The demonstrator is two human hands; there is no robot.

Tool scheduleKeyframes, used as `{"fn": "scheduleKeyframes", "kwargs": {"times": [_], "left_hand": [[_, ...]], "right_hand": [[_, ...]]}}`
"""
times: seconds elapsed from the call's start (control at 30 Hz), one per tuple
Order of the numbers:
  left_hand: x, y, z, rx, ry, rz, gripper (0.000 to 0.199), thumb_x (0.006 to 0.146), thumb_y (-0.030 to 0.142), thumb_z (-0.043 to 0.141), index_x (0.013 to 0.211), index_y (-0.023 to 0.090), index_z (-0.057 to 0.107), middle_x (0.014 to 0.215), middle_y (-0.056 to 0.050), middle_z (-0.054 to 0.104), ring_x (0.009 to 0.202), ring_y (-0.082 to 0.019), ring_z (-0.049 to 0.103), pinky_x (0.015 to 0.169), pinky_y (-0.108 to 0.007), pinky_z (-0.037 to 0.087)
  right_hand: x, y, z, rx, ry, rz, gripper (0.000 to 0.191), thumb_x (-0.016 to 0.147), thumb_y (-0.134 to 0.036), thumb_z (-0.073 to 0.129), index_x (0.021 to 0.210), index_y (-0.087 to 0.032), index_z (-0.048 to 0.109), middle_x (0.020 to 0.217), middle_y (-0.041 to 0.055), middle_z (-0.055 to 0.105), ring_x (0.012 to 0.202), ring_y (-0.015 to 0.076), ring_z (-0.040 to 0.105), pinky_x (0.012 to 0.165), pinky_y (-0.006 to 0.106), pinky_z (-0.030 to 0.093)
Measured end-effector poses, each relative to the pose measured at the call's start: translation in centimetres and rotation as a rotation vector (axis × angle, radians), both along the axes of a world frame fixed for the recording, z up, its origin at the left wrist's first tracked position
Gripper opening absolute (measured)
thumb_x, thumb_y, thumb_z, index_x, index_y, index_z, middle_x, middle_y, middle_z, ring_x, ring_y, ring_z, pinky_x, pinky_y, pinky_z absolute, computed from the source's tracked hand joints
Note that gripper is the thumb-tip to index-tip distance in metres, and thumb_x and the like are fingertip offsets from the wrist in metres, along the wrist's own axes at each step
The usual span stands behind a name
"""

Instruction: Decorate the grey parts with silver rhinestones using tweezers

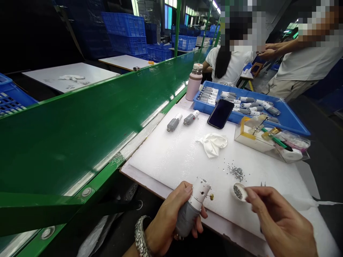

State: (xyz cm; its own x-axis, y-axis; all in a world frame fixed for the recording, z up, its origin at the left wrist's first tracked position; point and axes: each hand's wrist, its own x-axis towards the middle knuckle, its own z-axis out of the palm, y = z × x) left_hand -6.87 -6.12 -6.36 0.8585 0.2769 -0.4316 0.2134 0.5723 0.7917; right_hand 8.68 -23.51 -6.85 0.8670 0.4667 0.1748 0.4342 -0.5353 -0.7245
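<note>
My left hand (171, 217) is wrapped round a small gear motor (191, 210), a cylinder with a grey body and a white end with holes. A small yellowish piece (211, 197) sticks out from the side of its white end. Between thumb and fingers, my right hand (281, 217) pinches the rim of a small white cap (242, 195) with tiny metal screws inside. Two thin metal tips (263, 184), apparently of tweezers, show behind the right fingers; the rest is mostly hidden. Beyond the cap lies a loose pile of screws (237, 172) on the white foam sheet (166, 160).
Two similar motors (174, 122), a white cloth (213, 144) and a phone (220, 113) lie farther back. A blue tray (289, 117) of motors, a tool box (252, 137) and a pink bottle (194, 82) stand behind. Left runs a green conveyor (107, 117). Two people are beyond.
</note>
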Motion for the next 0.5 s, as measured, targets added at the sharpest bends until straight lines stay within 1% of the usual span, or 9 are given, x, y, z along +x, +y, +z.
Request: {"fn": "scheduleKeyframes", "kwargs": {"times": [0.07,0.13,0.17,0.27,0.33,0.43,0.5], "left_hand": [[-0.1,0.1,0.1,-0.039,-0.010,-0.013,0.038,0.095,0.053,0.037,0.088,0.017,0.050,0.078,-0.006,0.068,0.050,-0.010,0.056,0.045,-0.019,0.040],[-0.2,0.1,0.1,-0.053,-0.009,-0.038,0.039,0.094,0.052,0.037,0.088,0.017,0.052,0.071,-0.006,0.067,0.045,-0.010,0.054,0.039,-0.017,0.033],[-0.2,0.1,0.1,-0.053,-0.007,-0.050,0.041,0.094,0.053,0.038,0.088,0.016,0.054,0.066,-0.005,0.065,0.043,-0.010,0.053,0.038,-0.017,0.031],[-0.1,0.1,0.0,-0.027,0.006,-0.060,0.048,0.093,0.059,0.037,0.086,0.015,0.056,0.056,-0.003,0.061,0.044,-0.010,0.053,0.042,-0.017,0.036],[0.1,0.0,0.0,0.008,0.021,-0.065,0.050,0.093,0.063,0.038,0.086,0.015,0.055,0.055,-0.002,0.060,0.044,-0.009,0.052,0.042,-0.016,0.035],[0.4,-0.1,0.1,0.055,0.017,-0.089,0.049,0.091,0.064,0.044,0.087,0.016,0.055,0.054,0.000,0.059,0.043,-0.007,0.048,0.039,-0.014,0.028],[0.4,-0.1,0.2,0.082,0.001,-0.096,0.048,0.093,0.062,0.044,0.086,0.015,0.055,0.056,-0.001,0.060,0.047,-0.007,0.049,0.043,-0.015,0.032]], "right_hand": [[1.3,-2.3,-1.3,-0.194,-0.078,-0.143,0.046,0.080,-0.072,0.055,0.082,-0.027,0.064,0.067,-0.0013,0.062,0.050,0.0156,0.056,0.049,0.026,0.046],[2.3,-4.2,-2.4,-0.330,-0.071,-0.193,0.050,0.079,-0.076,0.049,0.079,-0.027,0.063,0.062,-0.0005,0.061,0.049,0.0190,0.056,0.048,0.030,0.044],[2.7,-4.8,-2.7,-0.393,-0.046,-0.201,0.052,0.079,-0.077,0.045,0.077,-0.027,0.061,0.061,0.0002,0.060,0.050,0.0208,0.057,0.049,0.032,0.042],[3.3,-5.3,-3.2,-0.564,0.063,-0.170,0.055,0.076,-0.080,0.039,0.071,-0.028,0.055,0.059,0.0003,0.059,0.052,0.0242,0.056,0.055,0.036,0.041],[3.5,-4.9,-3.3,-0.628,0.107,-0.153,0.055,0.074,-0.081,0.040,0.068,-0.028,0.050,0.056,-0.0008,0.056,0.053,0.0248,0.053,0.057,0.036,0.039],[3.9,-4.5,-3.4,-0.646,0.119,-0.163,0.049,0.080,-0.074,0.042,0.066,-0.027,0.046,0.054,-0.0012,0.055,0.055,0.0245,0.052,0.059,0.037,0.037],[4.2,-5.0,-3.6,-0.649,0.140,-0.160,0.046,0.083,-0.069,0.040,0.065,-0.027,0.046,0.054,-0.0014,0.055,0.055,0.0235,0.053,0.059,0.037,0.038]]}}
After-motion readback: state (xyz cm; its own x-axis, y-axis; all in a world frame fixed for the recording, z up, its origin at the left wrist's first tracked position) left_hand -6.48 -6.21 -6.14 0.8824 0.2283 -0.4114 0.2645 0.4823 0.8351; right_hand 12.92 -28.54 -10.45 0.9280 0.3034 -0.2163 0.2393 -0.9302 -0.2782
